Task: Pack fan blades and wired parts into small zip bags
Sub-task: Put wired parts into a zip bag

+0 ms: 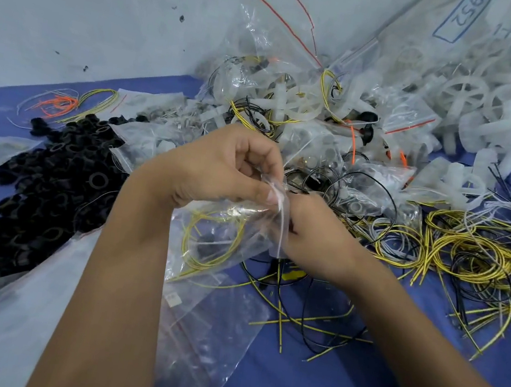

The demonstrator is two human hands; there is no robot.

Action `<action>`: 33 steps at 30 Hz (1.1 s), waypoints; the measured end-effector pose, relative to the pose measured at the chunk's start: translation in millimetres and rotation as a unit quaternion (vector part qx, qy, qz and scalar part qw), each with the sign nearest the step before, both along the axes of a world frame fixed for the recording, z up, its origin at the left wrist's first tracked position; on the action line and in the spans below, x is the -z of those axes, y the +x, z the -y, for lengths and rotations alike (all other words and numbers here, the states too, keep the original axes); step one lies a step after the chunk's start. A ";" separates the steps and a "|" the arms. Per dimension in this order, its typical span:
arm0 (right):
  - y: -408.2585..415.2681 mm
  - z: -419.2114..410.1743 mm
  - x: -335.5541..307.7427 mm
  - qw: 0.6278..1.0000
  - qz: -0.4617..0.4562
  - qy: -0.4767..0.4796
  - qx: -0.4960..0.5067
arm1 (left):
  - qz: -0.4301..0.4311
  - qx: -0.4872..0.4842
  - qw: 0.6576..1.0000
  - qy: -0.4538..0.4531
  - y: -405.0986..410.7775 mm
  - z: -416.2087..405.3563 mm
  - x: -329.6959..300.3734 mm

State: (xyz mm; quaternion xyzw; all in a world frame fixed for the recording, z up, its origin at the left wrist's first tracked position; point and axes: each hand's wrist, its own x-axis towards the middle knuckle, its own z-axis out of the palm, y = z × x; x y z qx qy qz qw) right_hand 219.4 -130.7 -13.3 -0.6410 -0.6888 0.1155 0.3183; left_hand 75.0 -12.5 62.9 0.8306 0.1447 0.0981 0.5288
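Pinching the mouth of a small zip bag [219, 237] at frame centre: left hand [218, 169] curled on the upper lip, right hand [313, 236] gripping it at three o'clock, probably sealing. Coiled yellow wire [208, 245] inside. Fan blades [292, 100] heaped at twelve.

Both hands meet at the mouth of a small clear zip bag [220, 231]. Left hand [218, 169] pinches the bag's top edge, right hand [314, 233] grips it from the other side. Coiled yellow wire [208, 245] sits inside the bag. Black rings [51, 182] piled left of the hands, loose yellow wires [473, 254] to the right, white fan blades [487, 103] heaped beyond them.
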 end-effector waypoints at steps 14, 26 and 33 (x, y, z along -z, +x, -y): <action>-10.1 2.1 -3.7 0.995 -0.019 -0.037 -0.095 | -0.071 0.009 0.997 -0.005 -21.1 -13.1 3.8; 1.6 0.2 0.3 0.997 -0.055 -0.024 -0.046 | -0.044 -0.050 0.998 0.009 -23.8 -18.7 7.8; -4.4 8.9 -3.1 0.955 -0.268 -0.116 -0.057 | -0.035 -0.067 0.997 0.006 -22.8 -17.5 7.2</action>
